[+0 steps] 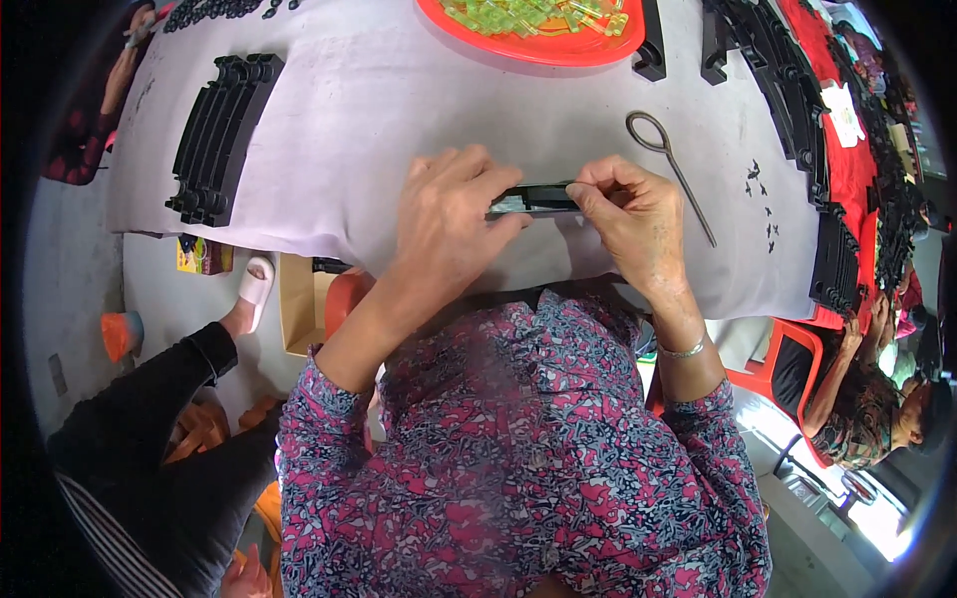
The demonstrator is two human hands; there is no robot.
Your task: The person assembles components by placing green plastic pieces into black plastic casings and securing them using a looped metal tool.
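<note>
Between my hands, just above the table's near edge, is a long narrow black plastic part (543, 198) with a pale, clear-looking strip at its left end. My left hand (454, 204) closes on that left end, thumb on the near side and fingers on the far side. At the other end my right hand (630, 204) pinches the part between thumb and fingertips. Fingers hide both ends. To the right of my right hand, a metal rod with a looped end (670, 164) lies on the cloth.
A red tray (543, 52) of yellow-green clear pieces stands at the far side. Black curved parts (224, 140) are stacked at left; more black parts (783, 90) line the right. Tiny black pieces (766, 211) lie scattered nearby. Other people sit at both sides.
</note>
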